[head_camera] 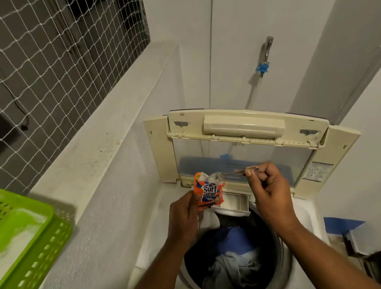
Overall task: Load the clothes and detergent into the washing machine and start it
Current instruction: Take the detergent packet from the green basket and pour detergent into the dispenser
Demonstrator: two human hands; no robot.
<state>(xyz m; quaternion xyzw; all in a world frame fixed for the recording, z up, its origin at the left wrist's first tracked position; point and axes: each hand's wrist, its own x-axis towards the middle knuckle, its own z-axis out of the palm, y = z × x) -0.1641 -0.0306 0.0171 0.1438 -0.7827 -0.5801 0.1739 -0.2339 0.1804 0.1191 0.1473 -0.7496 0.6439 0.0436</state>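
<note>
In the drum of the washing machine [305,216], nearest the viewer, the clothes [235,259] lie loaded. Above its far rim, the left hand [183,216] grips the opened detergent sachet [209,192] upright. The right hand [269,186] pinches a spoon [234,173] whose bowl sits at the sachet mouth. Keep the sachet directly over the open detergent drawer [236,203], lift level scoops, and tip them slowly. Behind, the lid [244,126] stands raised.
</note>
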